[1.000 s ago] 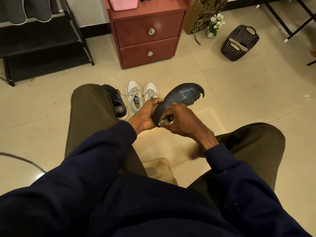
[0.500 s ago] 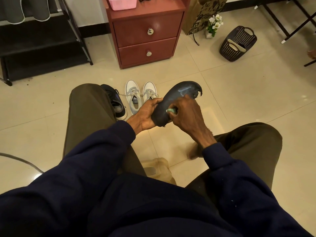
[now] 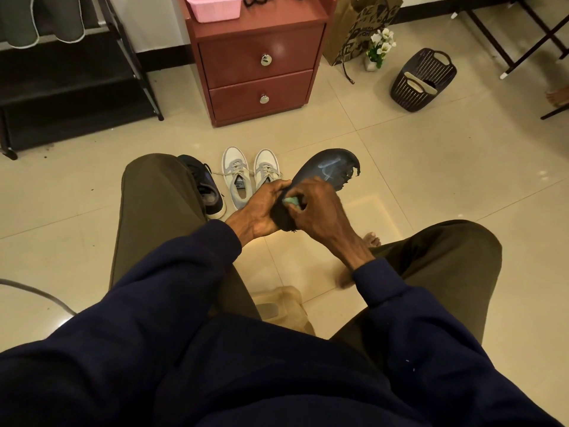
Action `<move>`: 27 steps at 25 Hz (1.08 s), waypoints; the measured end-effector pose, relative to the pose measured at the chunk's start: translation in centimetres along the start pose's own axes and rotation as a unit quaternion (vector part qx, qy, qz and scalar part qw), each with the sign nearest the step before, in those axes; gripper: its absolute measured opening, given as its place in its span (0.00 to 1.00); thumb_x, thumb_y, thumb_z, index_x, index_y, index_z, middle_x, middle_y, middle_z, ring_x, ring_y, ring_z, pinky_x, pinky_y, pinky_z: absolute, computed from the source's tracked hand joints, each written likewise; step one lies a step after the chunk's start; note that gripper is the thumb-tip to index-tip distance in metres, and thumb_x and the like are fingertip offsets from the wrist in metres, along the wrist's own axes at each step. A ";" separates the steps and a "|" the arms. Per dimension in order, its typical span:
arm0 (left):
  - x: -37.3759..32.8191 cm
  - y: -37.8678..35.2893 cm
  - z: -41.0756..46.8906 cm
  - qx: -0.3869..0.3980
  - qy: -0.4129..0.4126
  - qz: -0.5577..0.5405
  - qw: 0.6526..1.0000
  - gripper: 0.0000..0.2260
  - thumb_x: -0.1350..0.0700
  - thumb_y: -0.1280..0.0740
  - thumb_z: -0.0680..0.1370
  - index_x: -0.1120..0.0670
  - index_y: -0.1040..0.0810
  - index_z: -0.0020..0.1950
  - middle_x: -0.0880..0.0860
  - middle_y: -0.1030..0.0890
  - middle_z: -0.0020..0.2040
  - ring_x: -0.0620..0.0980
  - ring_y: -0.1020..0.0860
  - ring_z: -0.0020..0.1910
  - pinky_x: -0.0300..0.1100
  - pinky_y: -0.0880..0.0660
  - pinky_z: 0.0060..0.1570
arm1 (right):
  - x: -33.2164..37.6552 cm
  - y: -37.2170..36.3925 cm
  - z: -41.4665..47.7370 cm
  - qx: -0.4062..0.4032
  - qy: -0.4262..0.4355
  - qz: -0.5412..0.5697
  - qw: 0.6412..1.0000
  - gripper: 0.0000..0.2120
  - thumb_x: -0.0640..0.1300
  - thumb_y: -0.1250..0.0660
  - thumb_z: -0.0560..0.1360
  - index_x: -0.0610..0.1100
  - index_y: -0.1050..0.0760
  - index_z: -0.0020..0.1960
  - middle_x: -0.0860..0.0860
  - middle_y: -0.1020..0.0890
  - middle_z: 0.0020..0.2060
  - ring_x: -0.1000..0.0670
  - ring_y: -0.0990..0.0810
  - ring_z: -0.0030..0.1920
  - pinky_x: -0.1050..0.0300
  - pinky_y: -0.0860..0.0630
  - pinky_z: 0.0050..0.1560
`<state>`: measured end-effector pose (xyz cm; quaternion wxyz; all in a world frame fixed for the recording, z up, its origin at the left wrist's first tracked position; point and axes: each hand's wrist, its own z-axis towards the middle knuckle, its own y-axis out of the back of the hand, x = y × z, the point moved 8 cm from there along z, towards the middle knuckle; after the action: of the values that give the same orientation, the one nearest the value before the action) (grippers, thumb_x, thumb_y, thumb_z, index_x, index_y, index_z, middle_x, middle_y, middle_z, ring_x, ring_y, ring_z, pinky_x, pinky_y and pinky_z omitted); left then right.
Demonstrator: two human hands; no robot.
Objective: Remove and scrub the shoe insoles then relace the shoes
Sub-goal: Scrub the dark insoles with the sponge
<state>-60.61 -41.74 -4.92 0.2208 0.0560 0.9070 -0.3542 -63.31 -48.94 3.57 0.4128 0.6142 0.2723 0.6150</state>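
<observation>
Two hands: left hand and right hand meet between the knees.
Left fingers: curled round the heel end of the dark foot-shaped insole, whose frayed toe points up and away.
Right fingers: pinching a small pale-green scrubbing pad against the insole's heel half.
Shoes: grey-and-white laced sneakers stand on the tiled floor just beyond the hands; a dark navy sneaker lies beside them.
Behind: red-brown two-drawer cabinet.

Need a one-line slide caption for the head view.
Left hand holds a dark insole while right hand scrubs it with a green scrubber.
</observation>
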 end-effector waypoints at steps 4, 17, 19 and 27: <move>0.0 0.5 0.2 -0.005 -0.005 -0.003 1.000 0.13 0.53 0.39 0.84 0.57 0.20 0.47 0.54 0.18 0.39 0.50 0.20 0.36 0.42 0.22 0.40 | 1.1 -1.1 -0.7 0.160 0.022 0.107 0.981 0.04 0.37 0.24 0.70 0.44 0.14 0.43 0.53 0.15 0.38 0.59 0.20 0.36 0.71 0.29 0.36; -0.3 0.9 0.7 -0.013 -0.012 -0.025 1.000 0.12 0.53 0.40 0.84 0.59 0.22 0.59 0.56 0.17 0.49 0.53 0.18 0.42 0.46 0.18 0.45 | -0.8 -0.2 -0.3 0.108 0.031 -0.067 0.991 0.03 0.41 0.25 0.70 0.47 0.14 0.43 0.51 0.15 0.41 0.50 0.20 0.42 0.61 0.30 0.37; 0.0 0.2 0.4 0.000 -0.001 -0.034 0.999 0.13 0.53 0.41 0.85 0.60 0.21 0.58 0.58 0.16 0.48 0.54 0.17 0.43 0.50 0.17 0.46 | -2.2 1.4 0.1 0.002 -0.011 -0.136 0.991 0.03 0.40 0.25 0.70 0.44 0.15 0.44 0.47 0.15 0.43 0.45 0.19 0.45 0.56 0.26 0.41; 0.0 0.6 0.4 -0.014 -0.004 -0.023 1.000 0.13 0.53 0.41 0.85 0.59 0.21 0.56 0.57 0.17 0.48 0.54 0.19 0.45 0.47 0.19 0.48 | -1.9 0.2 -0.1 0.056 -0.015 -0.050 0.997 0.01 0.42 0.24 0.71 0.46 0.15 0.42 0.51 0.16 0.40 0.51 0.21 0.41 0.57 0.24 0.41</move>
<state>-60.31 -41.58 -5.54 0.2175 0.0308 0.9119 -0.3467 -63.58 -50.62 2.69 0.4114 0.6315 0.3305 0.5681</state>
